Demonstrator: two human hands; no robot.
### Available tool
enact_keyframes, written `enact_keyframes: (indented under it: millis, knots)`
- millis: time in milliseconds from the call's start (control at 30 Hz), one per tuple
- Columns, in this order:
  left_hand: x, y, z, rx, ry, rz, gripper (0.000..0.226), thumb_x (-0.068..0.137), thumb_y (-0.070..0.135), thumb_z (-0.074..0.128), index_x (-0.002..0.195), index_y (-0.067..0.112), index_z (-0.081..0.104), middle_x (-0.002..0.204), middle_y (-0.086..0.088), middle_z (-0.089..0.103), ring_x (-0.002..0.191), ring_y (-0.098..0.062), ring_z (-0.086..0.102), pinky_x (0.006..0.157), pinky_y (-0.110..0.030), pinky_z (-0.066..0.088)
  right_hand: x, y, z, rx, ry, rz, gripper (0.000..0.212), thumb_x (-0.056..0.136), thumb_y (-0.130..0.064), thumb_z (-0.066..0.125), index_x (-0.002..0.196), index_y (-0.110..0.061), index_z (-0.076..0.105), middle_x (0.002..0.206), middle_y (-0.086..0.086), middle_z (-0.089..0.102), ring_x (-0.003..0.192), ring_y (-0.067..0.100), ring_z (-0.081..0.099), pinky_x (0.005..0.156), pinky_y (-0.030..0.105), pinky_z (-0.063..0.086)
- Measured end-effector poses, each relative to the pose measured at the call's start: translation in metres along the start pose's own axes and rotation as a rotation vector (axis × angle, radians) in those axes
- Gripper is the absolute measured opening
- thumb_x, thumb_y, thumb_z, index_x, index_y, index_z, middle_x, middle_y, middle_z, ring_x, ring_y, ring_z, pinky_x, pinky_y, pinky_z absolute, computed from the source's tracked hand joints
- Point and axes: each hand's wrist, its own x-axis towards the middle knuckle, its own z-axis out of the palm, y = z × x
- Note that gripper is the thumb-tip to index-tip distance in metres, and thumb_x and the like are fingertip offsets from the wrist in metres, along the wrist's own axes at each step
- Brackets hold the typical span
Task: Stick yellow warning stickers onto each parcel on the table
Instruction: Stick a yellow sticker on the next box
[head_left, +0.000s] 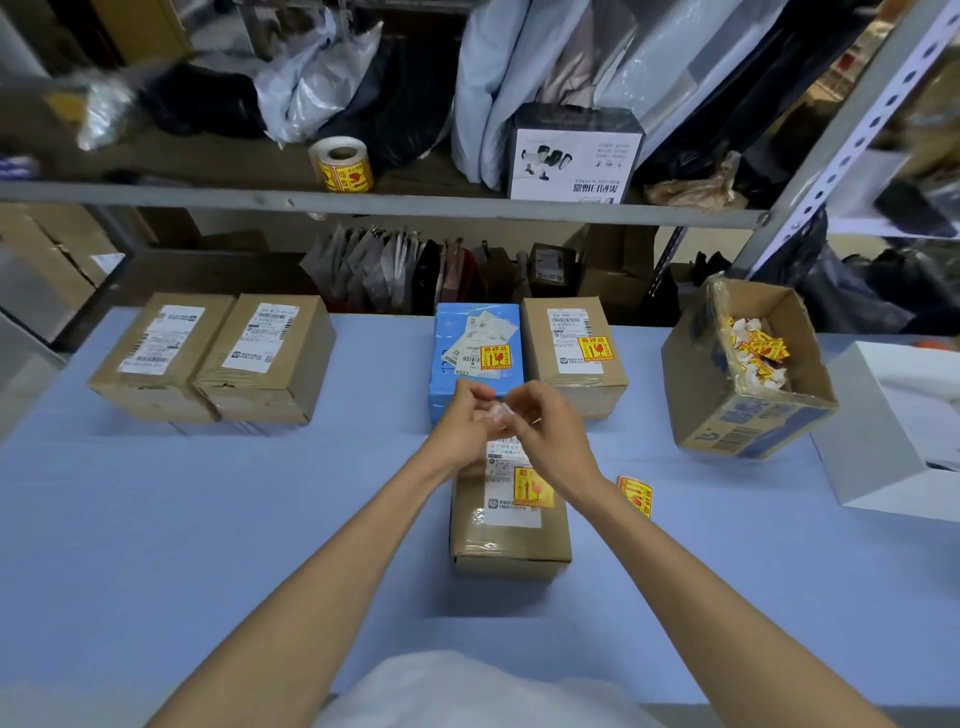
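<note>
A brown parcel (511, 535) lies in front of me on the blue table, a yellow warning sticker (532, 488) stuck on its white label. Above it, my left hand (462, 423) and my right hand (545, 431) meet, both pinching a small pale scrap of backing paper (500, 415). A loose yellow sticker (635, 494) lies on the table just right of the parcel. Behind stand a blue parcel (475, 358) and a brown parcel (574, 358), each with a yellow sticker. Two brown parcels at the far left (156, 358) (267, 358) show only white labels.
An open cardboard box (748, 374) at the right holds several crumpled backings and yellow scraps. A white box (893, 431) sits at the right edge. A roll of yellow stickers (341, 163) stands on the metal shelf (363, 202) behind the table.
</note>
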Motion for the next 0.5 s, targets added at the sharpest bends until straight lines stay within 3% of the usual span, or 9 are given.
enact_keyframes:
  millis: [100, 167, 333, 500]
  knots:
    - [0.002, 0.013, -0.004, -0.085, 0.119, 0.083, 0.021, 0.080, 0.004, 0.073, 0.098, 0.004, 0.061, 0.090, -0.006, 0.065, 0.081, -0.014, 0.069, 0.073, -0.030, 0.060, 0.007, -0.011, -0.009, 0.071, 0.059, 0.008, 0.012, 0.085, -0.019, 0.070, 0.093, -0.011, 0.069, 0.080, -0.001, 0.069, 0.073, 0.007, 0.064, 0.063, 0.017, 0.052]
    - [0.000, 0.017, -0.007, -0.125, 0.087, 0.123, 0.014, 0.081, 0.002, 0.072, 0.094, 0.003, 0.068, 0.090, -0.006, 0.070, 0.078, -0.009, 0.071, 0.068, -0.022, 0.058, 0.008, -0.013, -0.016, 0.136, 0.058, 0.027, 0.010, 0.084, -0.014, 0.070, 0.091, -0.007, 0.071, 0.078, 0.002, 0.071, 0.069, 0.009, 0.066, 0.062, 0.015, 0.053]
    - [-0.005, 0.015, -0.014, -0.202, -0.048, 0.143, 0.023, 0.083, -0.008, 0.063, 0.104, 0.000, 0.069, 0.093, -0.006, 0.072, 0.082, -0.009, 0.071, 0.069, -0.015, 0.054, 0.009, -0.007, -0.024, 0.314, 0.094, 0.146, 0.013, 0.078, -0.002, 0.074, 0.090, -0.002, 0.070, 0.081, 0.012, 0.071, 0.074, 0.019, 0.070, 0.064, 0.022, 0.057]
    - [-0.008, 0.017, -0.009, -0.220, -0.003, 0.148, 0.026, 0.076, 0.000, 0.076, 0.102, 0.002, 0.071, 0.088, -0.008, 0.073, 0.079, -0.012, 0.071, 0.072, -0.024, 0.057, 0.001, -0.016, -0.017, 0.313, 0.082, 0.090, 0.010, 0.078, -0.003, 0.072, 0.087, -0.007, 0.075, 0.076, 0.002, 0.073, 0.069, 0.007, 0.069, 0.063, 0.015, 0.054]
